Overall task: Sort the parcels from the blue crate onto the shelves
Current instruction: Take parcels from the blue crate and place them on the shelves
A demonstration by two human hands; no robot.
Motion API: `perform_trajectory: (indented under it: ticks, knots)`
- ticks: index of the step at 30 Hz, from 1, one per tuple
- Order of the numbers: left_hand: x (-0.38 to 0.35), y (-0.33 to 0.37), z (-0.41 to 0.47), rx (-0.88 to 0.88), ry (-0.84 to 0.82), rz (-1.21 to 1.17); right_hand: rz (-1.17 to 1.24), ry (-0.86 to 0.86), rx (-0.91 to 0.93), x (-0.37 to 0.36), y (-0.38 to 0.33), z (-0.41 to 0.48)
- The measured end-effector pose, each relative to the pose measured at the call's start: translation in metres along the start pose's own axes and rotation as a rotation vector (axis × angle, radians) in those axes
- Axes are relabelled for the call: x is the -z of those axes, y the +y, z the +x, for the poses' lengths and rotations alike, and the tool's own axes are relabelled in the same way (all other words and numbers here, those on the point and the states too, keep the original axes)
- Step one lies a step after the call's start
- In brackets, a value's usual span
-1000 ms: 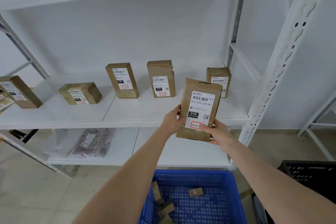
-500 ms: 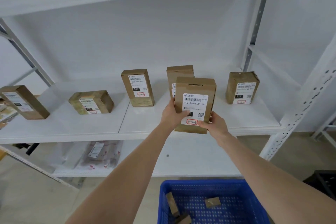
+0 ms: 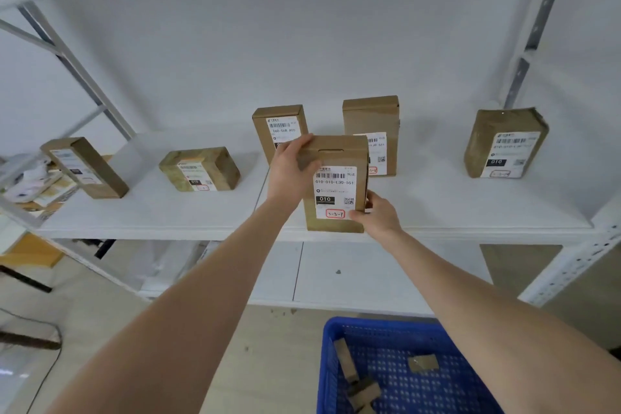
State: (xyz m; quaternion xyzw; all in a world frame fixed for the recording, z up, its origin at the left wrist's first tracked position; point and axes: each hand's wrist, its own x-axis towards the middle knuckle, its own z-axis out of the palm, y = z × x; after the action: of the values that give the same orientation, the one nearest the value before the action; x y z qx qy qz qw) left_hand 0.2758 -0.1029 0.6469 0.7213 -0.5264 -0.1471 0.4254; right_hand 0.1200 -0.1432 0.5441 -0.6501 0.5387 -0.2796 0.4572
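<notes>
The box (image 3: 336, 185) has come down to the shelf (image 3: 168, 212) edge, so it is nearly placed. The left hand (image 3: 290, 171) and right hand (image 3: 376, 215) both grip it.

The white shelf (image 3: 437, 205) bore a spaced row of labelled boxes. A flat parcel (image 3: 200, 169) lay second from left; the leftmost parcel (image 3: 87, 168), centre-left parcel (image 3: 279, 126), centre-right parcel (image 3: 371, 124) and rightmost parcel (image 3: 504, 144) stood upright.

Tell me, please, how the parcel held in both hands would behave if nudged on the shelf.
Probably stiff: the parcel shows flat faces and square edges where the left hand and right hand grip it. Likely light, as fingers at two corners hold it. Tall and narrow, it may tip if stood upright.
</notes>
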Motion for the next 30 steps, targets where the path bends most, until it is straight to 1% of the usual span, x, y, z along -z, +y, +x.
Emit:
perform_trajectory:
  ticks: [3,6,11,14,16,18,19,22,23,25,30]
  knots:
    - [0.004,-0.01,0.004,0.034,0.005,-0.047,-0.067,-0.005,0.002,-0.008,-0.001,0.006]
    - [0.006,-0.018,0.009,0.03,0.01,-0.089,-0.129,0.022,0.012,-0.018,-0.002,0.013]
    - [0.011,-0.033,0.021,-0.006,-0.004,-0.191,-0.095,0.151,-0.003,-0.037,-0.004,0.021]
    - [0.014,-0.045,0.029,-0.05,-0.054,-0.169,-0.084,0.245,-0.03,-0.048,-0.003,0.024]
    - [0.017,-0.054,0.032,-0.098,-0.063,-0.086,-0.083,0.277,-0.042,-0.056,-0.003,0.023]
    - [0.019,-0.063,0.036,-0.196,-0.064,0.025,-0.086,0.297,-0.069,-0.062,-0.003,0.023]
    - [0.021,-0.065,0.038,-0.287,-0.059,0.109,-0.09,0.306,-0.091,-0.065,-0.003,0.022]
    - [0.021,-0.069,0.045,-0.687,-0.032,0.396,-0.106,0.339,-0.148,-0.073,-0.003,0.022]
    - [0.02,-0.069,0.046,-0.782,-0.023,0.48,-0.113,0.353,-0.155,-0.075,-0.003,0.023]
    - [0.017,-0.068,0.046,-0.835,-0.018,0.591,-0.134,0.389,-0.178,-0.08,-0.003,0.027]
    - [0.01,-0.061,0.042,-0.758,-0.019,0.788,-0.206,0.445,-0.215,-0.088,-0.003,0.036]
